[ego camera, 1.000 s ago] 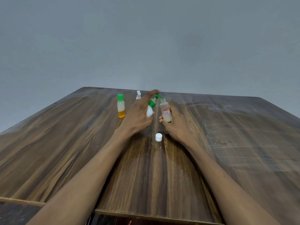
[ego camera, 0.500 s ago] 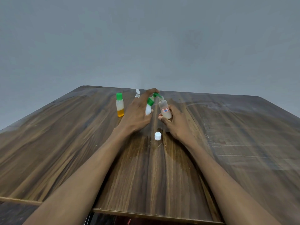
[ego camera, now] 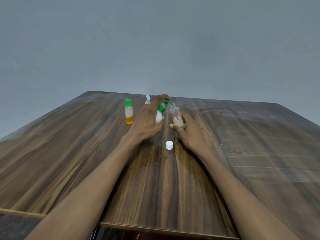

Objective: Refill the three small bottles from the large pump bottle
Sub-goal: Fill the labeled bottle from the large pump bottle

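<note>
Wood-grain worktop fills the lower half of the frame, grey wall above. Left hand at centre grips the white pump bottle, fingers curled round its body, forefinger up on the green pump head; bottle tilts right, spout over the mouth of the small clear bottle. Right hand, just right of centre, holds that small bottle between thumb and fingers near its base; bottle is uncapped, leaning slightly left, with a red-edged label and pale liquid low inside. White cap lies on the worktop below the two hands, between the wrists, touching neither. Left of the left hand stands a green-capped bottle, upright, orange liquid at the bottom, pale above. Another small white-topped bottle shows behind the left hand, mostly hidden. Both forearms reach in from the bottom edge.
</note>
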